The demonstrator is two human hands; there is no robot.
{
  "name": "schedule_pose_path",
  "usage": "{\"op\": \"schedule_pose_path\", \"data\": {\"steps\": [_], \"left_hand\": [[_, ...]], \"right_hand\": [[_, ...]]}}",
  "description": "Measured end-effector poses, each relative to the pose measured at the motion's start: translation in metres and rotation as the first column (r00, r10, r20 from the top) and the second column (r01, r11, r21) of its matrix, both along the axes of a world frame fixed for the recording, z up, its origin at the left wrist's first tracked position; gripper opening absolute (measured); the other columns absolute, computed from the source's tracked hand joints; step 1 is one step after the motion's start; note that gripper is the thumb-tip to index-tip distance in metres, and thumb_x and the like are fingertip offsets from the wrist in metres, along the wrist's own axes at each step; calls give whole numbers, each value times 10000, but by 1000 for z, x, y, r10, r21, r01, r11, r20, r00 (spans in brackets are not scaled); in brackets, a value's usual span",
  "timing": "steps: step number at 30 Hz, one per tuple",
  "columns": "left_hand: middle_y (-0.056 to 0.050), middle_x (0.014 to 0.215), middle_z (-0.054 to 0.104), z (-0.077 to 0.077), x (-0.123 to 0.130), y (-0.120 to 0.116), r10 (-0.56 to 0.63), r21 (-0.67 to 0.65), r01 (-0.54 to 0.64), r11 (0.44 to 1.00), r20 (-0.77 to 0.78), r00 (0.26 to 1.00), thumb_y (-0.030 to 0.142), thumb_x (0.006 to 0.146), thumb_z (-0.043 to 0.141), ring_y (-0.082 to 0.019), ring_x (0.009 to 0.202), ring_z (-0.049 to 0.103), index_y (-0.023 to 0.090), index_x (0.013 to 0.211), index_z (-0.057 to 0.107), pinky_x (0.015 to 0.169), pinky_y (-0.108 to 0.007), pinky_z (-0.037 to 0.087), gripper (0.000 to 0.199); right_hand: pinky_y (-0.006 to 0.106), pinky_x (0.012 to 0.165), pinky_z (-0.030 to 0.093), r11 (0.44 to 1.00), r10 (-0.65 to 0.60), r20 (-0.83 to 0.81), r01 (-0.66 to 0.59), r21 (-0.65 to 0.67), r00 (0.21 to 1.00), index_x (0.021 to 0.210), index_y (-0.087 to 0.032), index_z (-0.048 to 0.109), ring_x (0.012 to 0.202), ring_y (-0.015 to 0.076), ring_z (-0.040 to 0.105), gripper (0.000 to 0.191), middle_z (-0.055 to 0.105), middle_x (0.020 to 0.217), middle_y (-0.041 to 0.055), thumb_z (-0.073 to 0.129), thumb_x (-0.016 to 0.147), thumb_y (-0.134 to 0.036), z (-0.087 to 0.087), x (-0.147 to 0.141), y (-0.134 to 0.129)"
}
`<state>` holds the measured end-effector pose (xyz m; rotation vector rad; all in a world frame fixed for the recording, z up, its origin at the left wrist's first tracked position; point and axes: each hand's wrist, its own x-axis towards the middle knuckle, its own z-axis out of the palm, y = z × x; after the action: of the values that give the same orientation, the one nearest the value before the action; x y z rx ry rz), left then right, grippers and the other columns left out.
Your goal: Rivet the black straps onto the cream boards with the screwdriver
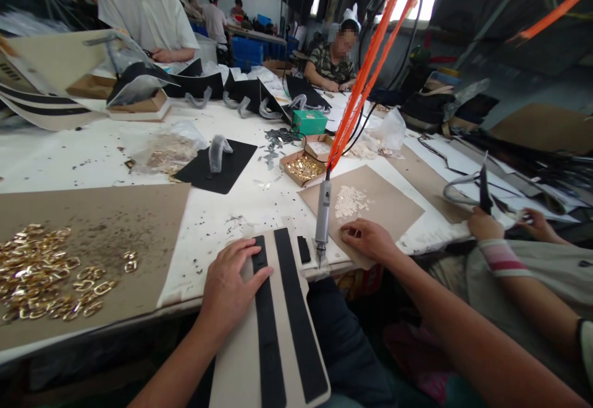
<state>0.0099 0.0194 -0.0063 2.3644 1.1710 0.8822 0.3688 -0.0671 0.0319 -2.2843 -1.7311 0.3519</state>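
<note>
My left hand [234, 275] lies on a beige panel [241, 358] with two black strips, its fingers stretched out and thumb apart on one strip. The panel leans on the table edge and reaches down over my lap. My right hand [370, 239] is over a brown cardboard sheet [393, 204], fingertips pinched; what is in them is too small to make out. Just beyond it lies a pile of small white pieces [349, 201]. Between my hands a grey electric screwdriver [323, 216] hangs tip down, close to a small black piece [303, 250].
Gold metal buckles [37, 272] lie on cardboard at the left. A box of small gold parts [303, 168], a green box [309, 122] and a black sheet [227, 167] are farther back. Orange cords [365, 55] hang overhead. A co-worker's hands [486, 222] are at the right; others sit across.
</note>
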Motion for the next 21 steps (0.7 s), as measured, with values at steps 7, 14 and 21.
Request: {"op": "schedule_pose_path", "data": {"steps": [7, 14, 21], "left_hand": [[-100, 1296, 687, -10, -2, 7, -3, 33, 3, 999, -3, 1000, 473, 860, 710, -315, 1237, 613, 236, 1111, 671, 1094, -546, 470, 347], [-96, 1289, 694, -15, -4, 11, -9, 42, 9, 999, -7, 1000, 523, 864, 687, -325, 1232, 617, 244, 1123, 681, 1089, -552, 475, 381], [-85, 1280, 702, -14, -4, 12, 2, 34, -2, 999, -6, 1000, 540, 855, 680, -328, 1214, 633, 258, 1107, 689, 1093, -553, 475, 378]], "right_hand": [[304, 819, 498, 990, -121, -29, 123, 65, 992, 1072, -211, 781, 864, 206, 685, 283, 768, 957, 51, 619, 847, -268, -3, 37, -7], [307, 839, 490, 975, -180, 34, 173, 138, 983, 1051, -200, 785, 874, 209, 688, 263, 768, 948, 56, 621, 859, -275, -9, 66, 7], [284, 889, 475, 981, -148, 58, 138, 138, 987, 1070, -216, 790, 943, 198, 685, 263, 774, 1014, 51, 622, 884, -298, -11, 73, 24]]}}
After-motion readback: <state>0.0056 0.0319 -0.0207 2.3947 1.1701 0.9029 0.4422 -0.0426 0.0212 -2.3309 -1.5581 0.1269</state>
